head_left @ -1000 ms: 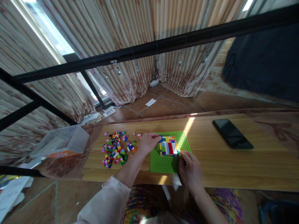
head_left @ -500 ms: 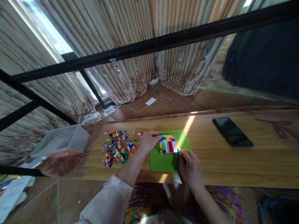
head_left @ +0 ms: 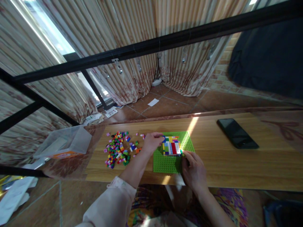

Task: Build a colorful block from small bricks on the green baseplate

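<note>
A green baseplate point(head_left: 165, 165) carries a flat block of toy bricks point(head_left: 171, 147) in white, red, yellow, blue and other colours. At the block's far left corner, my left hand point(head_left: 152, 143) pinches a small blue brick point(head_left: 163, 138) between thumb and finger. My right hand point(head_left: 194, 168) rests over the baseplate's right edge, its fingers curled and their tips at the block's near right corner. Small dark green pieces show by those fingertips; what they grip, if anything, is hidden.
A pile of loose bricks point(head_left: 117, 149) lies left of the baseplate on the wooden tabletop point(head_left: 210, 171). Further left stands a clear plastic bin point(head_left: 79, 138). A black phone point(head_left: 237, 133) lies at the right. Beyond the table runs a black metal bar point(head_left: 146, 47) before curtains.
Both hands keep nearly the same places at the block's corners. The whole view has shifted very slightly; no brick has visibly moved.
</note>
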### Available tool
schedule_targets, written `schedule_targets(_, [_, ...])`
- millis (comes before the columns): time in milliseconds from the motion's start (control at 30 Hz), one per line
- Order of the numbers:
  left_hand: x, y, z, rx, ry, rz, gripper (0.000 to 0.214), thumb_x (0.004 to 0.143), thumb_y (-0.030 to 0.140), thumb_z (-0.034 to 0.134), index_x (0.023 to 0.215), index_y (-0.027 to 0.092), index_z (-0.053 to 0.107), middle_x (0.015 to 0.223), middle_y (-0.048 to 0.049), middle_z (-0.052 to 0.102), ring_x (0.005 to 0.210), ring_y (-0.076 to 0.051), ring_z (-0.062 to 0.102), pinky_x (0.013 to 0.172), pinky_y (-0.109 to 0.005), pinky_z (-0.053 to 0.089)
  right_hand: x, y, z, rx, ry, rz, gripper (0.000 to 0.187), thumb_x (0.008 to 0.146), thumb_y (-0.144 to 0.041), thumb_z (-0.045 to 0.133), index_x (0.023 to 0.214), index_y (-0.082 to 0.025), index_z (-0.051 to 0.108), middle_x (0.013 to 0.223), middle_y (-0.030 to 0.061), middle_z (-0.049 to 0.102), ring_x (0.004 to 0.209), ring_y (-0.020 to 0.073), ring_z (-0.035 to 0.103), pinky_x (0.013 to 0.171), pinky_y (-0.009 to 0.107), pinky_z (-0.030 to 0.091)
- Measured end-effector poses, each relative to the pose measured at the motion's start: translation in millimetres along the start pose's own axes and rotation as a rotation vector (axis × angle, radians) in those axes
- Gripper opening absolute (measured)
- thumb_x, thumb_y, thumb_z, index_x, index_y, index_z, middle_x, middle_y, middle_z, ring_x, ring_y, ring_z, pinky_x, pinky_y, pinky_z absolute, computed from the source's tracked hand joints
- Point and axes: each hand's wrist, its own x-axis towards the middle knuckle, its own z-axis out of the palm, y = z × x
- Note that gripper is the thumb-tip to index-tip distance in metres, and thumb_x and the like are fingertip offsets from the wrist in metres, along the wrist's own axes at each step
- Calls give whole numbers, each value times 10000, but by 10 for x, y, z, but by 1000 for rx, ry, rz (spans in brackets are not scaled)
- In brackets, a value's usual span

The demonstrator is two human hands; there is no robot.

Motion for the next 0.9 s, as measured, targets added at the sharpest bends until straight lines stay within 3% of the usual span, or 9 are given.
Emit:
schedule_targets(367, [43, -93, 72, -52, 27, -36, 198, 701, 119, 659, 881, 134, 740, 737, -40, 722, 590, -99, 630, 583, -209, 523, -3, 9, -3, -4, 12, -15, 262, 887, -210, 429, 1025, -167, 647, 1032, 99, 654, 913, 218, 593, 814, 363, 489])
schedule_targets(667, [19, -115, 58, 24, 63, 79, 181, 717, 155, 660, 876, 137, 744, 659, -17, 699, 529, -94, 589, 547, -205, 487, -9, 53, 9, -23, -1, -41, 261, 898, -248, 433, 1006, -162, 653, 1028, 106, 659, 912, 230, 596, 814, 364, 482])
schedule_targets(800, [12, -139, -154, 99, 119, 142, 237, 828, 232, 549, 950, 142, 731, 676, -15, 695, 528, -93, 590, 533, -199, 470, -8, 63, 5, -24, -9, -45, 278, 902, -265, 419, 993, -157, 659, 1023, 104, 665, 923, 228, 603, 819, 353, 480])
schedule_targets(900, [-20, -174, -532, 199, 187, 182, 257, 817, 146, 523, 983, 136, 719, 697, -16, 700, 589, -103, 614, 581, -199, 479, -16, 77, -2, -37, -14, -46, 294, 896, -280, 419, 1004, -152, 661, 1043, 112, 666, 921, 230, 607, 813, 351, 481])
